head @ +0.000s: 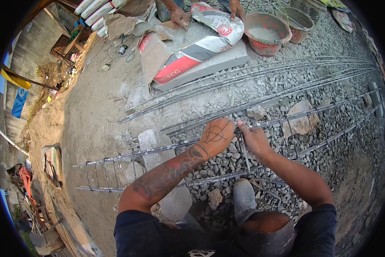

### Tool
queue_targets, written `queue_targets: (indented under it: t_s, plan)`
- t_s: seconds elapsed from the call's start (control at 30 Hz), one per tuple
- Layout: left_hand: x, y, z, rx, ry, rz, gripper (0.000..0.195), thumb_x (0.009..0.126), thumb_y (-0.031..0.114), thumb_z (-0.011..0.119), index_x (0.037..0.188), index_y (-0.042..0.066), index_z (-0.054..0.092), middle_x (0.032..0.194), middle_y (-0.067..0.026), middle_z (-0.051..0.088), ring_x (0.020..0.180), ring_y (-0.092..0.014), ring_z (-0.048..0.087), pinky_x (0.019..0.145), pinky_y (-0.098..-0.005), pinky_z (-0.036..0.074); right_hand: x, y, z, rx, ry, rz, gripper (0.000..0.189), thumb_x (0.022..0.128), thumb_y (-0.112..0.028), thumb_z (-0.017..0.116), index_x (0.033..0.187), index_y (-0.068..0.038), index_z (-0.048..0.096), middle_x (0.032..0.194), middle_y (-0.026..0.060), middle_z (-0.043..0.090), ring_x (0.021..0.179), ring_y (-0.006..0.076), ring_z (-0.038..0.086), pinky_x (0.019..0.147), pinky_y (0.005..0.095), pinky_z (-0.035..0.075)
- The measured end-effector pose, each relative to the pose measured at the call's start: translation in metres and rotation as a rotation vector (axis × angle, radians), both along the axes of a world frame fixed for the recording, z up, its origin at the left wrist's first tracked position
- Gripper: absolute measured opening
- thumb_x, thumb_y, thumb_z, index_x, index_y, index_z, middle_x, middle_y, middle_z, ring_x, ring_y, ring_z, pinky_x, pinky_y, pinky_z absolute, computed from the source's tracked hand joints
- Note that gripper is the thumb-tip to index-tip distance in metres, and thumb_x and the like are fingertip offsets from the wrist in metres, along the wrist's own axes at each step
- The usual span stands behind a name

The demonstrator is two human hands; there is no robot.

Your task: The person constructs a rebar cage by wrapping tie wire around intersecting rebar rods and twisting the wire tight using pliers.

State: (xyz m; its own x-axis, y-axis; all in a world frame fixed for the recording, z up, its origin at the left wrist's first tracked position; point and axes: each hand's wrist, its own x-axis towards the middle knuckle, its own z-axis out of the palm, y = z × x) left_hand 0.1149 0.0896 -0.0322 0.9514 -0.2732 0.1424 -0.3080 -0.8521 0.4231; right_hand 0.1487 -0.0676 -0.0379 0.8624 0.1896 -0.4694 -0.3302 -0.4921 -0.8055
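Observation:
A long rebar cage (208,180) with thin square stirrups lies across the ground before me, propped partly on pale stone blocks (149,141). My left hand (219,136) is curled at the cage's far top bar, its knuckles towards the camera; whatever its fingers pinch is hidden. Close to its right, my right hand (253,138) rests at the same bar beside a stirrup (242,151), thumb extended towards the left hand. Its other fingers are partly hidden, so its hold is unclear. A slender metal tool (265,189) lies on the gravel near my shoe.
Loose steel bars (211,82) lie beyond the cage. Behind them another person's hands (179,18) touch an opened cement bag (192,61) on a pale block. Mortar-caked buckets (265,37) stand to its right. Gravel and a large stone (300,117) lie under and around the cage.

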Motion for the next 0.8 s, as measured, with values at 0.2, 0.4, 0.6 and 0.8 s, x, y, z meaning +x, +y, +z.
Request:
queue_targets:
  t_s: [0.2, 0.4, 0.6, 0.8]
  plan:
    - [-0.005, -0.007, -0.002, 0.185, -0.293, 0.006, 0.024, 0.076, 0.022, 0.063, 0.076, 0.000, 0.053, 0.073, -0.0141, 0.055, 0.071, -0.032, 0.058, 0.059, -0.0415, 0.046, 0.000, 0.001, -0.011, 0.079, -0.003, 0.004, 0.060, 0.082, -0.044, 0.060, 0.052, 0.007, 0.053, 0.046, 0.0119, 0.048, 0.045, 0.0177, 0.045, 0.048, 0.0382, 0.038]
    - [0.016, 0.009, 0.017, 0.107, 0.586, 0.172, 0.030, 0.079, 0.026, 0.059, 0.085, -0.003, 0.060, 0.079, -0.0148, 0.063, 0.063, -0.026, 0.060, 0.056, -0.0356, 0.048, -0.010, 0.002, 0.004, 0.069, -0.092, 0.048, 0.054, 0.081, -0.041, 0.061, 0.052, 0.005, 0.056, 0.046, 0.0082, 0.049, 0.045, 0.0145, 0.044, 0.046, 0.0359, 0.036]
    - [0.024, 0.004, 0.043, -0.704, 1.009, 0.364, 0.032, 0.080, 0.025, 0.053, 0.086, -0.003, 0.065, 0.083, -0.0127, 0.065, 0.070, -0.020, 0.061, 0.066, -0.0310, 0.047, -0.011, -0.001, -0.002, 0.153, 0.007, -0.002, 0.048, 0.083, -0.039, 0.060, 0.063, 0.005, 0.060, 0.055, 0.0063, 0.054, 0.049, 0.0124, 0.045, 0.046, 0.0323, 0.036]
    - [0.026, 0.006, 0.025, -0.578, 0.943, 0.458, 0.032, 0.081, 0.025, 0.054, 0.083, -0.005, 0.064, 0.078, -0.0113, 0.065, 0.063, -0.014, 0.058, 0.059, -0.0267, 0.045, -0.016, -0.017, 0.018, 0.445, 0.394, 0.024, 0.036, 0.093, -0.036, 0.046, 0.076, -0.005, 0.055, 0.056, -0.0038, 0.037, 0.046, 0.0073, 0.030, 0.042, 0.0253, 0.024]
